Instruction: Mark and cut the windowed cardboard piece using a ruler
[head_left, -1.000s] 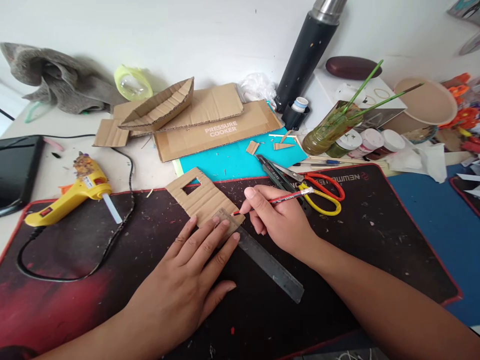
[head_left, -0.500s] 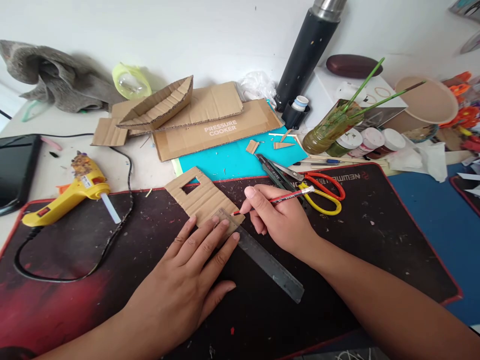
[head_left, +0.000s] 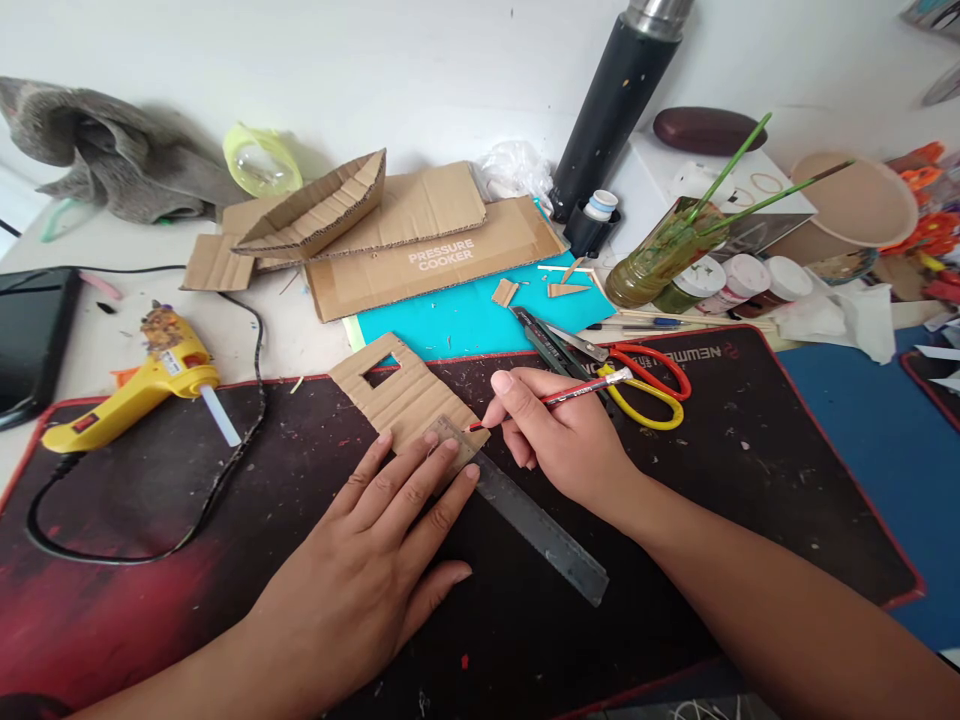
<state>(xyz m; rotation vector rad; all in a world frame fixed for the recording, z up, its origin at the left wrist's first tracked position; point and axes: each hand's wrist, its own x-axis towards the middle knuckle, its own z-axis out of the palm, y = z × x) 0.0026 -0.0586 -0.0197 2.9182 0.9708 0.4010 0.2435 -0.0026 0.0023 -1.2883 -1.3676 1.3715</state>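
My left hand [head_left: 382,545] lies flat with fingers spread, pressing a grey ruler [head_left: 525,515] onto a piece of cardboard [head_left: 401,395] that has a square window cut in it. My right hand [head_left: 559,435] is closed on a red pencil [head_left: 577,392], whose tip touches the cardboard's right edge beside the ruler. Both rest on a dark red-edged mat [head_left: 225,520].
A yellow glue gun [head_left: 135,395] with its black cord lies at the left. Scissors [head_left: 645,385] and a utility knife [head_left: 544,345] lie behind my right hand. Further back are cardboard sheets [head_left: 435,255], a cardboard boat shape [head_left: 315,210], a black flask [head_left: 615,100], and a jar with brushes [head_left: 660,255].
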